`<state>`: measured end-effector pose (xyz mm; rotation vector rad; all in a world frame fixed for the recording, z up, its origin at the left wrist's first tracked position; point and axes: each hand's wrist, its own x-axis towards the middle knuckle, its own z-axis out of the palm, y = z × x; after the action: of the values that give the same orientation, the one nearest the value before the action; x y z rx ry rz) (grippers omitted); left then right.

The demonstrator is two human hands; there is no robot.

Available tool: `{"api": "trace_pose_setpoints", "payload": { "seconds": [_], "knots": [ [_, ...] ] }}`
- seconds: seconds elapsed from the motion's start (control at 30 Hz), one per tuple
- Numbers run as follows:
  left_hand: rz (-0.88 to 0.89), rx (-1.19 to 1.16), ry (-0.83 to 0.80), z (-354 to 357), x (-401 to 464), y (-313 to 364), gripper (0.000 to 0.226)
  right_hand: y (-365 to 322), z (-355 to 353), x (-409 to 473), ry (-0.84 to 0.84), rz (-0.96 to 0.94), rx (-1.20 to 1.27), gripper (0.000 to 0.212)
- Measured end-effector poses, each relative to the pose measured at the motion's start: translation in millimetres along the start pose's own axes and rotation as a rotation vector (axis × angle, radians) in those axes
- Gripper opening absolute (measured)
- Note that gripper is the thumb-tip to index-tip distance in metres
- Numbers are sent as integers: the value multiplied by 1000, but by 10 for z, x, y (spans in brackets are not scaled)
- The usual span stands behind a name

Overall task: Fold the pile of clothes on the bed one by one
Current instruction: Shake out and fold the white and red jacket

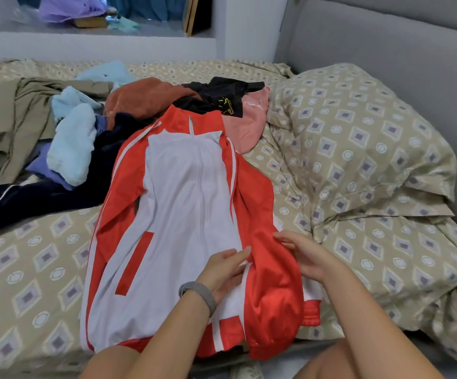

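A red and white zip jacket lies spread front-up on the bed, collar away from me, both sleeves laid along its sides. My left hand, with a grey band on the wrist, rests flat with straight fingers on the white front near the hem. My right hand lies on the red right sleeve, fingers loosely stretched over the fabric. Behind the jacket sits a pile of clothes: rust, black, pink, navy and light blue pieces.
A khaki garment lies crumpled at the far left. Navy trousers with white stripes stretch along the left. A bunched patterned duvet fills the right side by the grey headboard. A cluttered ledge runs behind the bed.
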<state>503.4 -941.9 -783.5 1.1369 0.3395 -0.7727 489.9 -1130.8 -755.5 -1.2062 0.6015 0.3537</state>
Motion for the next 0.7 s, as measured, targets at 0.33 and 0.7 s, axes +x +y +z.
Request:
{"api": "trace_pose_setpoints", "payload": {
  "seconds": [0.33, 0.7],
  "knots": [
    [220, 320, 94, 87, 1050, 719, 57, -446, 68, 1053, -53, -131, 252, 8],
    [342, 933, 547, 366, 2047, 1771, 27, -1216, 241, 2004, 26, -337, -125, 17]
  ]
}}
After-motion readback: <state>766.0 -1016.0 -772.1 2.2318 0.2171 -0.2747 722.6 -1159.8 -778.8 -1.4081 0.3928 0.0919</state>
